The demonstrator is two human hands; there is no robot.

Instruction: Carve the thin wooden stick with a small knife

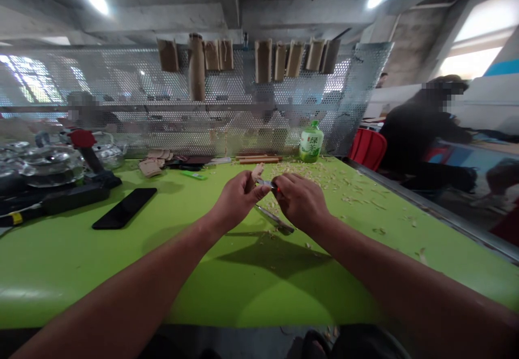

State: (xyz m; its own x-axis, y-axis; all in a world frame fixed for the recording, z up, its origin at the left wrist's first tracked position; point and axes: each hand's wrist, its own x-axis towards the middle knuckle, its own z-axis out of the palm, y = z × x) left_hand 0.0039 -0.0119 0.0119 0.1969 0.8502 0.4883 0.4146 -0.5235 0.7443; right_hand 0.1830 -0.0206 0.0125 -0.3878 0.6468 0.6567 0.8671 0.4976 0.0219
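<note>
Taking the joined hands as the clock's centre, the left hand (239, 197) is closed around a small pale wooden piece (257, 172), thumb and fingers clamped on its lower part with the top poking up; the right hand (302, 199) is curled tight around a slim tool with a silvery blade (265, 183), its handle mostly hidden save a spot of red; the left thumb lies along the blade, probably to steady it, and both hands are lifted above the glossy lime-green tabletop (219, 294), perhaps for free movement.

A slender metal hand tool (275, 220) lies at five o'clock, just below the hands, likely within easy reach; curled pale wood shavings (357, 194) scatter from one to four o'clock; reddish-brown wooden strips (259, 159) lie at twelve, near the far edge; a flat black phone (125, 208) rests at nine, well apart, perhaps to stay out of the way.

At one o'clock stands a green-and-white plastic bottle (311, 143), its label showing the large characters 绿茶 (green tea), the smaller print unreadable; the bright green plastic cutter (193, 175) at ten o'clock carries a mark too small to read; the red-and-black cordless drill (87, 148) beyond it shows no legible brand.
</note>
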